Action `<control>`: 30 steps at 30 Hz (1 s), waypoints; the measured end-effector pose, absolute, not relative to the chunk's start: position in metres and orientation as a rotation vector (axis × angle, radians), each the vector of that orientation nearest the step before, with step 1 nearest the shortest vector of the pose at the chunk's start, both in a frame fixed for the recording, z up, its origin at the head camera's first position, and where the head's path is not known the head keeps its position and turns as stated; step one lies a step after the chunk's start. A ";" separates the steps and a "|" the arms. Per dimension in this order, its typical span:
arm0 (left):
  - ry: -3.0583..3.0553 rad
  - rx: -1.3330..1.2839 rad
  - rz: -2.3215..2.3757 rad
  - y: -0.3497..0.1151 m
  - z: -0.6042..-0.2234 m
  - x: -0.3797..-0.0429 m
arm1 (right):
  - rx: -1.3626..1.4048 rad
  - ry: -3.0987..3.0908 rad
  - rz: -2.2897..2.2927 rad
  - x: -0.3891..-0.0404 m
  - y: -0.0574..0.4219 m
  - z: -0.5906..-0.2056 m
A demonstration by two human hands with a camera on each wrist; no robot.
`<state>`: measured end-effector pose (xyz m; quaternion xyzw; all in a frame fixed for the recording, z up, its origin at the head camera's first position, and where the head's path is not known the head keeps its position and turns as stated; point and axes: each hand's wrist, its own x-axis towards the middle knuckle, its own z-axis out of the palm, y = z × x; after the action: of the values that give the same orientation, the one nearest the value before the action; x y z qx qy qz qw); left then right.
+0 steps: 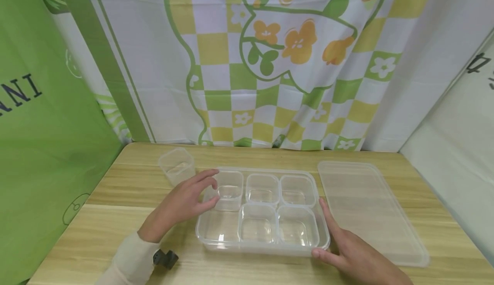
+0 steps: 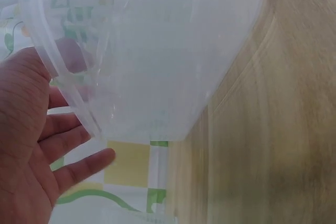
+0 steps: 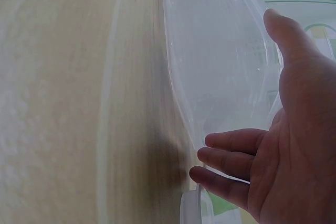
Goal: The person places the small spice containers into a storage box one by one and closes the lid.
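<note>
A clear plastic storage box (image 1: 220, 246) sits on the table, with small clear bins standing inside it, three along the back and two in front. Over its left side is my left hand (image 1: 193, 197), its thumb and bent fingers spread at the edge of the back-left bin (image 1: 230, 199). In the left wrist view those fingers (image 2: 86, 169) are apart and loose beside the big box's rim. My right hand (image 1: 353, 250) lies along the box's right side, thumb at the near corner and straight fingers (image 3: 226, 156) against the wall.
Another small clear bin (image 1: 177, 167) stands at the back left of the wooden table (image 1: 115, 233). A flat translucent lid (image 1: 370, 207) lies to the right of the box. Printed curtains (image 1: 278, 117) hang behind the table and at both sides.
</note>
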<state>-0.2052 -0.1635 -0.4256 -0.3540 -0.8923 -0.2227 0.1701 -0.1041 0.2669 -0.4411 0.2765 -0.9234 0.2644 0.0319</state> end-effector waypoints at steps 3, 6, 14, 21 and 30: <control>-2.397 -1.056 -0.576 -0.164 -0.429 -0.209 | 0.851 -2.843 0.815 -0.104 0.267 -0.441; -2.255 -1.077 -0.550 -0.164 -0.429 -0.212 | 0.852 -2.842 0.814 -0.104 0.267 -0.442; -2.189 -0.961 -0.611 -0.176 -0.417 -0.212 | 0.844 -2.855 0.815 -0.104 0.267 -0.442; -2.289 -0.696 -0.670 -0.201 -0.417 -0.220 | 0.845 -2.848 0.809 -0.103 0.267 -0.443; -2.438 -0.415 -0.850 -0.231 -0.423 -0.236 | 0.815 -2.863 0.803 -0.102 0.266 -0.442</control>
<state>-0.2359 -0.2307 -0.4228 -0.1532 -0.9002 -0.3140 0.2599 -0.1020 0.2661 -0.4424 0.2644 -0.9282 0.2603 0.0292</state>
